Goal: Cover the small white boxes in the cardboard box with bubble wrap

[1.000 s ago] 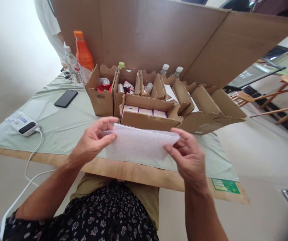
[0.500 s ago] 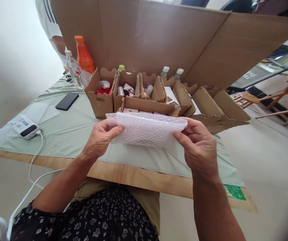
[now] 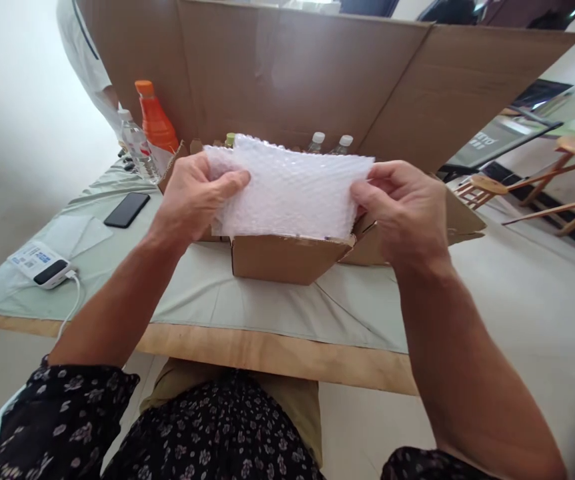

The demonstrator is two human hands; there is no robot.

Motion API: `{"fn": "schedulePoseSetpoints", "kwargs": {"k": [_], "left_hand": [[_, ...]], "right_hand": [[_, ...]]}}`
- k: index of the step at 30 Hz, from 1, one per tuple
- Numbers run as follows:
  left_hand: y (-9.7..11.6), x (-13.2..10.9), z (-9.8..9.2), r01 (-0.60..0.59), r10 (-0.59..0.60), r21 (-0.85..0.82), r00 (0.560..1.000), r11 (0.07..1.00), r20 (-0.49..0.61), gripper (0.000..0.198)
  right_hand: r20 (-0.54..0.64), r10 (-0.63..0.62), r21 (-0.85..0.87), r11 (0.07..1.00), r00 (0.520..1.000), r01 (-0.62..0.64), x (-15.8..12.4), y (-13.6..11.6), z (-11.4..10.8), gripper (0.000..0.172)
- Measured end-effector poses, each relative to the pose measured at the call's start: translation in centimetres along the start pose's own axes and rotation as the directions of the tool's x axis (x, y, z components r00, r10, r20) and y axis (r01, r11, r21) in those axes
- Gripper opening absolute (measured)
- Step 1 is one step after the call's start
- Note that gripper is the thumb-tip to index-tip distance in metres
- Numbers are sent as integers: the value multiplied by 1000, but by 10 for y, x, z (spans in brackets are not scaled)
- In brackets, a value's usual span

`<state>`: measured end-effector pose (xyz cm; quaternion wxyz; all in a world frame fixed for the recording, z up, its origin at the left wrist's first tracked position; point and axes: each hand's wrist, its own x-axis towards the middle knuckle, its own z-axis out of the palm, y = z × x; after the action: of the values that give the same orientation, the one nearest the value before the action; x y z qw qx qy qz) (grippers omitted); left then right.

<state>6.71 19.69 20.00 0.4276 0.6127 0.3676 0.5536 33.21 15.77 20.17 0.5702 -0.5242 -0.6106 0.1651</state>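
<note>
Between my two hands a folded sheet of bubble wrap [image 3: 292,190] is stretched out above an open cardboard box [image 3: 287,260]. My left hand [image 3: 192,190] is closed on the wrap's left edge, thumb on the near side. At the right edge, my right hand [image 3: 402,207] pinches the wrap between thumb and fingers. The wrap's lower edge is level with the box's near rim, though I cannot tell whether they touch. It hides the inside of the box and most of the row of cardboard compartments behind.
A tall cardboard panel [image 3: 292,73] stands behind. To the left are an orange bottle [image 3: 157,120], a clear bottle [image 3: 136,147], a black phone [image 3: 127,210] and a white device [image 3: 50,270] with a cable. Two white-capped bottles [image 3: 317,141] stand at the back. A person's sleeve [image 3: 85,60] shows upper left.
Both hands have moved forward and up with the bubble wrap, from in front of the cardboard box to over it. The wrap now faces me more broadly and covers the compartments.
</note>
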Motion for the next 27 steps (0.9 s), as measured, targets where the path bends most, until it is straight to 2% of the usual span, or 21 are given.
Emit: {"fn": "schedulePoseSetpoints", "kwargs": {"k": [2, 4, 6, 7, 9, 10, 12, 14, 17, 20, 22, 24, 25, 27], "left_hand": [[-2, 14, 4, 129, -144, 151, 986, 980, 89, 7], [-8, 24, 7, 195, -275, 356, 943, 914, 189, 21], [-15, 32, 10, 171, -352, 516, 894, 840, 277, 30], [-19, 38, 11, 145, -377, 569, 871, 809, 315, 31], [-25, 50, 14, 86, -404, 641, 837, 763, 369, 28], [-28, 56, 16, 56, -396, 662, 837, 748, 377, 26], [-33, 69, 20, 4, -347, 690, 866, 724, 359, 24], [-38, 77, 24, -49, -304, 740, 892, 671, 334, 26], [-45, 81, 28, -120, -281, 816, 902, 565, 328, 30], [-54, 76, 32, -226, -217, 861, 910, 456, 353, 26], [-61, 73, 35, -310, -202, 887, 898, 342, 391, 22], [-66, 70, 37, -353, -223, 898, 883, 264, 413, 18], [-68, 68, 37, -353, -225, 900, 884, 256, 411, 17], [-65, 63, 34, -321, -186, 898, 904, 300, 385, 16]], "right_hand": [[180, 148, -146, 982, 973, -122, 18, 7, -5, 4], [373, 335, -400, 899, 865, -176, 33, 19, -8, 7], [482, 463, -618, 781, 744, -86, 47, 31, -7, 11], [515, 486, -681, 732, 706, -7, 53, 35, -6, 13], [570, 491, -734, 665, 659, 140, 64, 39, -1, 18], [577, 493, -748, 639, 652, 179, 69, 38, 2, 18], [532, 527, -792, 585, 663, 171, 74, 33, 9, 15], [449, 543, -838, 532, 709, 123, 74, 29, 15, 10], [414, 451, -848, 508, 790, 154, 63, 34, 20, 12], [428, 333, -827, 519, 840, 216, 48, 51, 24, 10], [424, 307, -837, 493, 852, 239, 40, 63, 26, 6], [436, 321, -847, 462, 841, 263, 36, 73, 29, 7], [449, 327, -845, 456, 831, 277, 35, 75, 30, 8], [469, 319, -836, 463, 824, 296, 35, 76, 27, 7]]}}
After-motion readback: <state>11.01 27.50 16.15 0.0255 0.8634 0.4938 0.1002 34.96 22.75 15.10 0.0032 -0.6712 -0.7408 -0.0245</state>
